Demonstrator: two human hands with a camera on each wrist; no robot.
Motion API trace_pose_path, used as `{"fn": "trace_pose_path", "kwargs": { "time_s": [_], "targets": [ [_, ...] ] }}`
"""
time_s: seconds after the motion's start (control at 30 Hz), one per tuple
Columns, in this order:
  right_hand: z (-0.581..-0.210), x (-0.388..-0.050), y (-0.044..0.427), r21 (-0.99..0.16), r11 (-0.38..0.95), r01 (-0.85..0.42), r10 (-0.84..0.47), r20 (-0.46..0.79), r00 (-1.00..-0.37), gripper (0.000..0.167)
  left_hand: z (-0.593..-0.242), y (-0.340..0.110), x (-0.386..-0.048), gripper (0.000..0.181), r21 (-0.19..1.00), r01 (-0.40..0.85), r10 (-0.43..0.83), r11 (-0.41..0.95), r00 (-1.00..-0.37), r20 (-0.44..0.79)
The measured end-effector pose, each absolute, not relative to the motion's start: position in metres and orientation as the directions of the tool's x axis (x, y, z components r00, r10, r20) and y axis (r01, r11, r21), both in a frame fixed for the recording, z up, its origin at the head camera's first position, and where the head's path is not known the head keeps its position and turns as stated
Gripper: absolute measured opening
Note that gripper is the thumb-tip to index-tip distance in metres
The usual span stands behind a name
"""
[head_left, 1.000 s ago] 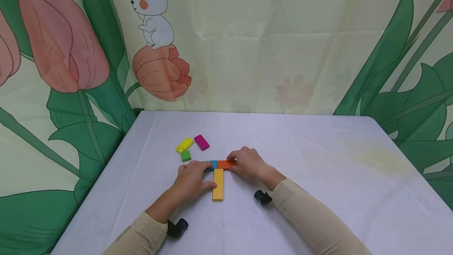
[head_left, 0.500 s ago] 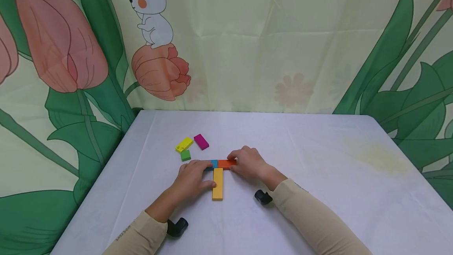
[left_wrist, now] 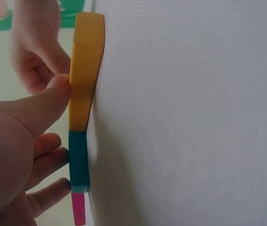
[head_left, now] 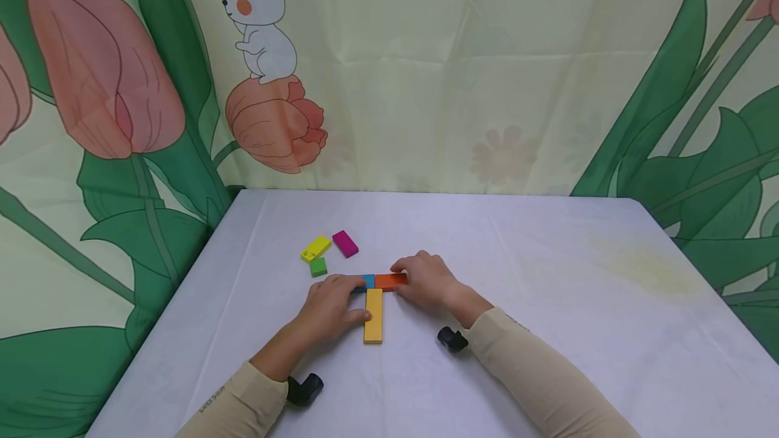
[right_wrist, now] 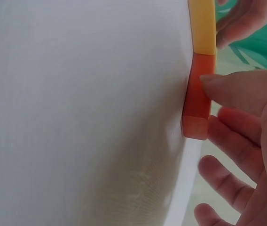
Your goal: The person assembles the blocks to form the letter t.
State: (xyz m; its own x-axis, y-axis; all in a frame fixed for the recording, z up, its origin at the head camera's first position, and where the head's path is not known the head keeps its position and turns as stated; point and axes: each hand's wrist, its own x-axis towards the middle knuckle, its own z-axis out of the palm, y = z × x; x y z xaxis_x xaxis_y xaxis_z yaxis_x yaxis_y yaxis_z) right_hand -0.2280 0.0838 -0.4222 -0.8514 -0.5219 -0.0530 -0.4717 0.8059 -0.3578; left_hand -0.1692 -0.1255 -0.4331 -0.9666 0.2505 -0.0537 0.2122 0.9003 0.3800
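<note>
In the head view a blue block (head_left: 369, 281) and an orange-red block (head_left: 387, 281) lie end to end, and a long amber block (head_left: 374, 322) runs down from where they meet, forming a T. My left hand (head_left: 328, 308) has its thumb touching the amber block's left side and its fingers resting on the blue block, whose left part they hide. The left wrist view shows this thumb on the amber block (left_wrist: 83, 89). My right hand (head_left: 429, 281) pinches the orange-red block's right end; the right wrist view shows the thumb on that block's side (right_wrist: 197, 96).
Behind the left hand lie a yellow block (head_left: 316, 247), a small green block (head_left: 318, 267) and a magenta block (head_left: 345, 243). Black devices (head_left: 305, 391) hang at both wrists. A printed curtain (head_left: 414, 86) stands behind the white table (head_left: 548, 276).
</note>
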Motion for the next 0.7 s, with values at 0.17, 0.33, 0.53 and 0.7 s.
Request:
{"fn": "trace_pose_path", "kwargs": {
  "time_s": [0.17, 0.33, 0.53, 0.7],
  "targets": [
    [-0.4228, -0.2273, 0.0826, -0.391, 0.792, -0.469, -0.526, -0.048, -0.849, 0.034, -0.4352, -0.1256, -0.1706, 0.067, 0.382, 0.211, 0.253, 0.9, -0.966, -0.061],
    [-0.423, -0.227, 0.0822, -0.411, 0.786, -0.461, -0.526, -0.054, -0.849, 0.032, -0.4354, -0.1262, -0.1712, 0.067, 0.382, 0.225, 0.268, 0.896, -0.961, -0.062],
    [-0.4233, -0.2268, 0.0825, -0.418, 0.79, -0.449, -0.516, -0.057, -0.855, 0.034, -0.4346, -0.1275, -0.1708, 0.066, 0.414, 0.224, 0.279, 0.882, -0.957, -0.077],
    [-0.424, -0.2263, 0.0823, -0.425, 0.787, -0.447, -0.515, -0.056, -0.855, 0.035, -0.435, -0.1284, -0.1719, 0.066, 0.433, 0.216, 0.28, 0.875, -0.956, -0.088]
  ]
}}
